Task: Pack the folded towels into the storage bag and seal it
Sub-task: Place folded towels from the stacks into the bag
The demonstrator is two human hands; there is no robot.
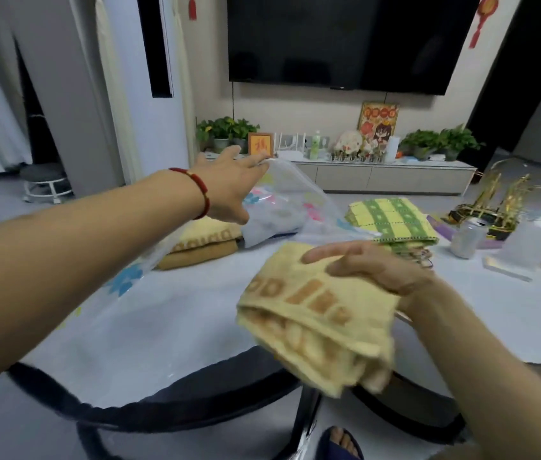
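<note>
- left hand point(229, 190) stretched far forward over the table point(169, 327), a red bracelet point(198, 190) on the wrist; fingertips pinch the upper edge of the storage bag point(282, 207) and hold it lifted.
- storage bag is clear plastic with pale coloured prints, lying across the left and middle of the table; its mouth is raised at the far end, and more of the film trails back under the left forearm toward the near edge.
- right hand point(372, 267) grips a folded yellow towel point(322, 320) with orange patterning; fingers lie over the top, thumb side hidden beneath the cloth. the towel is held above the near edge of the table, its loose folds drooping toward the camera, partly motion-blurred.
- the held towel is outside the bag, just in front of its lifted opening.
- a second folded yellow towel point(202, 244) lies on the table at the left; whether it sits inside the clear film or under it cannot be told.
- a green-and-yellow checked towel stack point(392, 220) rests on the table past the right hand, apart from the bag.
- a silver drink can point(466, 239) stands upright to the right of the checked stack, with a gold ship model point(494, 207) behind it.
- a dark wall-mounted tv point(345, 41) hangs beyond the table, above a low cabinet point(378, 174) with potted plants.
</note>
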